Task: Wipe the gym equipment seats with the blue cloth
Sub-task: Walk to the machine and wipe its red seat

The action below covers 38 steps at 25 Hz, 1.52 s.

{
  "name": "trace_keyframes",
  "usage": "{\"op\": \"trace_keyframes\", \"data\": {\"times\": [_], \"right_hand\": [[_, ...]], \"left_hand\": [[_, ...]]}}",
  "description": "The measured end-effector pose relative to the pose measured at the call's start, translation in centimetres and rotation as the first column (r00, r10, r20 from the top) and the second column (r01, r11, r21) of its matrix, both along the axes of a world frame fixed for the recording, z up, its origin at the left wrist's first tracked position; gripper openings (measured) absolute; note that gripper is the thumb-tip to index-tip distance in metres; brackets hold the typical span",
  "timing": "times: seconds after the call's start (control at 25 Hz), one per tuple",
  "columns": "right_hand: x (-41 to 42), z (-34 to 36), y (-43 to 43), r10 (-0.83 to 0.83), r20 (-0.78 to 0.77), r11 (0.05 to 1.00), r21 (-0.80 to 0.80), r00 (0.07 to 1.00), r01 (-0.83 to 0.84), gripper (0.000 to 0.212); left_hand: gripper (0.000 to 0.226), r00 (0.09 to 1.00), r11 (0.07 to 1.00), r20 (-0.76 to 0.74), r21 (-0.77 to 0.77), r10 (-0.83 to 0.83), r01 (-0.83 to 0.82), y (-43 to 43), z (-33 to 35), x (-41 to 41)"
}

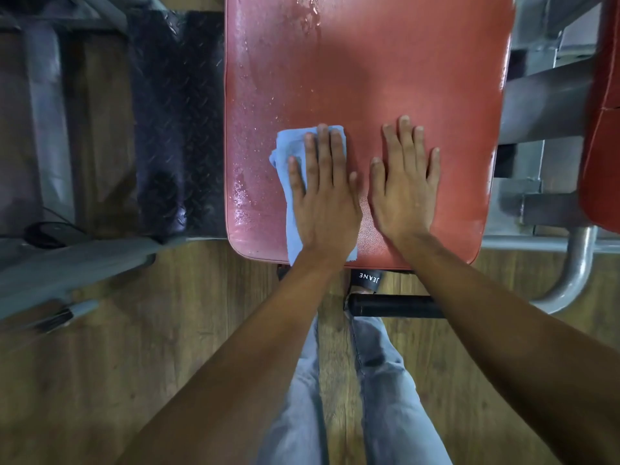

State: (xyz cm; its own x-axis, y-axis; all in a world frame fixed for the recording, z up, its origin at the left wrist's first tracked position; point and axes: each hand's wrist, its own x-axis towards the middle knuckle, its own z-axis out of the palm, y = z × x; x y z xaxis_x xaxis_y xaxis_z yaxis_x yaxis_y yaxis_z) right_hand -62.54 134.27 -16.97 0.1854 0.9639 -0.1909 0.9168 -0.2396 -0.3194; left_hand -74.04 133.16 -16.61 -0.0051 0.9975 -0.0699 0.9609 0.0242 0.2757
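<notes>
A red padded seat [385, 68] fills the upper middle of the head view, with water droplets along its left side and near edge. The folded blue cloth [291, 152] lies on the seat's near left part. My left hand [323, 193] presses flat on the cloth, fingers stretched out and pointing away from me. My right hand [404, 182] rests flat on the bare seat just to the right, fingers apart, holding nothing. The cloth's near end hangs over the seat's front edge under my left wrist.
Grey metal frame bars [550, 105] stand right of the seat, with another red pad [602, 129] at the far right edge. A black checker-plate step [174, 122] lies left. A black bar [396, 305] sits below the seat, above my legs on the wooden floor.
</notes>
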Motion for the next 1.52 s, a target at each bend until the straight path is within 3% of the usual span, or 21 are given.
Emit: {"op": "trace_keyframes", "data": {"times": [0.2, 0.36, 0.56, 0.8, 1.2, 1.52], "right_hand": [[-0.1, 0.3, 0.2, -0.026, -0.01, 1.0, 0.007, 1.0, 0.026, 0.05], [-0.4, 1.3, 2.1, -0.104, -0.038, 0.987, 0.116, 0.994, 0.107, 0.042], [-0.1, 1.1, 9.1, -0.047, -0.039, 0.988, 0.148, 0.998, 0.052, 0.044], [1.5, 0.0, 17.2, -0.043, 0.038, 0.991, 0.13, 0.998, 0.038, 0.051], [1.2, -1.4, 17.8, -0.094, 0.071, 0.987, 0.14, 0.993, 0.083, 0.049], [1.3, -1.7, 17.7, -0.09, 0.079, 0.983, 0.168, 0.993, 0.076, 0.049]], "left_hand": [[0.054, 0.998, 0.999, -0.048, -0.011, -0.044, 0.044, 0.3, 0.2, -5.9], [0.056, 0.99, 0.995, -0.111, -0.061, -0.084, 0.078, 1.0, 0.7, -9.2], [0.057, 0.982, 0.992, -0.138, -0.017, -0.127, 0.126, 4.7, 0.3, -7.7], [0.058, 0.98, 0.99, -0.158, 0.054, -0.118, 0.128, 15.6, -0.2, -6.8], [0.06, 0.961, 0.983, -0.22, 0.037, -0.169, 0.182, 30.8, -0.4, -6.0], [0.061, 0.965, 0.981, -0.186, 0.012, -0.187, 0.193, 32.3, -0.5, -1.7]]}}
